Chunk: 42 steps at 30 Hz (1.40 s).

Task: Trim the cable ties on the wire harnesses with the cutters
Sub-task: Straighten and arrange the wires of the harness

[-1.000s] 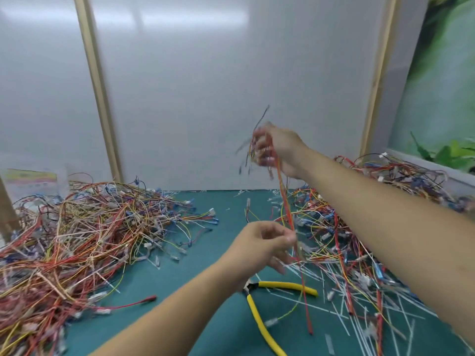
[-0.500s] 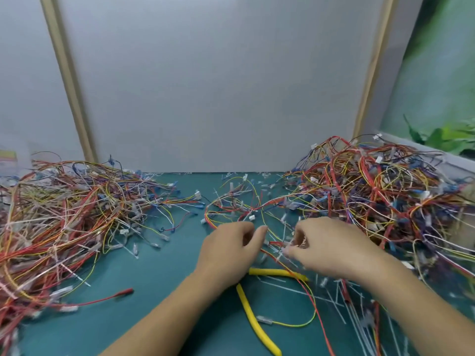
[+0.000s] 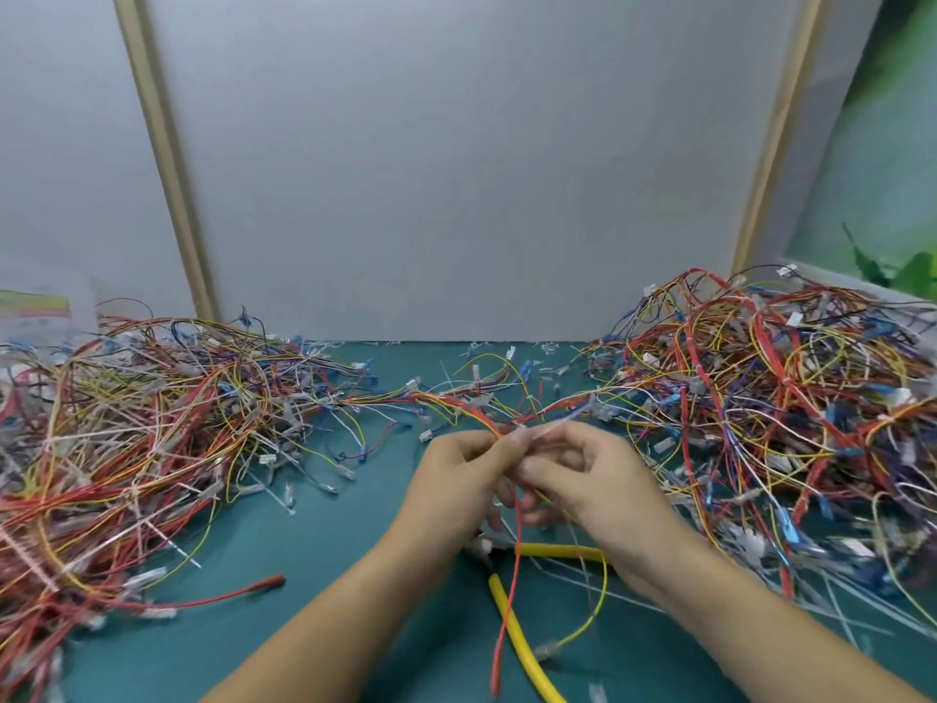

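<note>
head view. teal worktop (image 3: 324,626) extends to a pale grey back panel (image 3: 456,170) framed by two slanted wooden battens (image 3: 167,170). green foliage (image 3: 912,271) shows at the far right edge.

a left pile (image 3: 142,423) and a right pile (image 3: 760,398) of multicoloured wire harnesses lie on the worktop, well apart, with loose strands spread between them. thin white offcuts (image 3: 836,611) lie on the worktop below the right pile.

the left hand (image 3: 456,479) and right hand (image 3: 593,479) meet above the centre of the worktop, fingertips touching. both sets of fingers are curled and pinch one wire harness (image 3: 456,405), which runs from the hands back toward the left pile. a pale strip (image 3: 552,426) projects from the bundle at the right fingertips; blur prevents identification. a red wire (image 3: 514,575) and a yellow wire (image 3: 603,591) hang from the hands.

the cutters (image 3: 527,657), with yellow handles, lie on the worktop directly below the hands, partly hidden by the wrists. neither hand touches them.
</note>
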Available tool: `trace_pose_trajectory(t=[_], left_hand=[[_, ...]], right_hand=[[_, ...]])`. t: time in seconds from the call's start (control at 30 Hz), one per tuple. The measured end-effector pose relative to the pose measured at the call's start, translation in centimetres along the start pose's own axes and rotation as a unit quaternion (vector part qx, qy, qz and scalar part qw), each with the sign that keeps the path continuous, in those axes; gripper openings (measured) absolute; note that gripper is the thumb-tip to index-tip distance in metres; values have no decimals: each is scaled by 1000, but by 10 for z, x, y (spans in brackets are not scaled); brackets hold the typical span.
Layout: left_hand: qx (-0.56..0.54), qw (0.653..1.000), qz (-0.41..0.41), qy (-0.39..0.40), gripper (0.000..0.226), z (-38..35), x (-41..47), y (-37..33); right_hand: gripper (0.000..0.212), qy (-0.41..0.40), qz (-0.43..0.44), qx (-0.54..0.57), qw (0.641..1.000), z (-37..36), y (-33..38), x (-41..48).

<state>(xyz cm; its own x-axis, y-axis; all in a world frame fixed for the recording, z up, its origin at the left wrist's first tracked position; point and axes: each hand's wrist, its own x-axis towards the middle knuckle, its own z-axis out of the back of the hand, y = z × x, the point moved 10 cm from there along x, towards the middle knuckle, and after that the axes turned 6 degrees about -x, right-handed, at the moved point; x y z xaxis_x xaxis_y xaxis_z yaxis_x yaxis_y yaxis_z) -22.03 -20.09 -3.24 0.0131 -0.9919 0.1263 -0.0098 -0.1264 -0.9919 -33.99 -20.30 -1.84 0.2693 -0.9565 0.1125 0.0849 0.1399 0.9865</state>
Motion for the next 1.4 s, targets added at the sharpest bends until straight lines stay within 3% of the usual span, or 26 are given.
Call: trace_pose_trajectory(t=[0.17, 0.33, 0.5, 0.77, 1.07, 1.4], left_hand=[[34, 996, -86, 20, 30, -4, -1, -19], [-32, 998, -30, 41, 17, -7, -1, -7], [-170, 982, 62, 45, 17, -15, 0, 7], [-160, 985, 1, 58, 32, -15, 0, -8], [-185, 981, 5, 50, 26, -10, 3, -1], [-94, 995, -11, 42, 34, -11, -4, -2]], right_hand=[[9, -38, 68, -31, 996, 16, 2, 1], [23, -44, 110, -95, 988, 23, 8, 1], [21, -83, 143, -170, 971, 34, 12, -1], [40, -104, 110, -99, 983, 42, 11, -4], [17, -71, 109, -76, 989, 33, 7, -4], [11, -33, 97, -59, 993, 20, 4, -5]])
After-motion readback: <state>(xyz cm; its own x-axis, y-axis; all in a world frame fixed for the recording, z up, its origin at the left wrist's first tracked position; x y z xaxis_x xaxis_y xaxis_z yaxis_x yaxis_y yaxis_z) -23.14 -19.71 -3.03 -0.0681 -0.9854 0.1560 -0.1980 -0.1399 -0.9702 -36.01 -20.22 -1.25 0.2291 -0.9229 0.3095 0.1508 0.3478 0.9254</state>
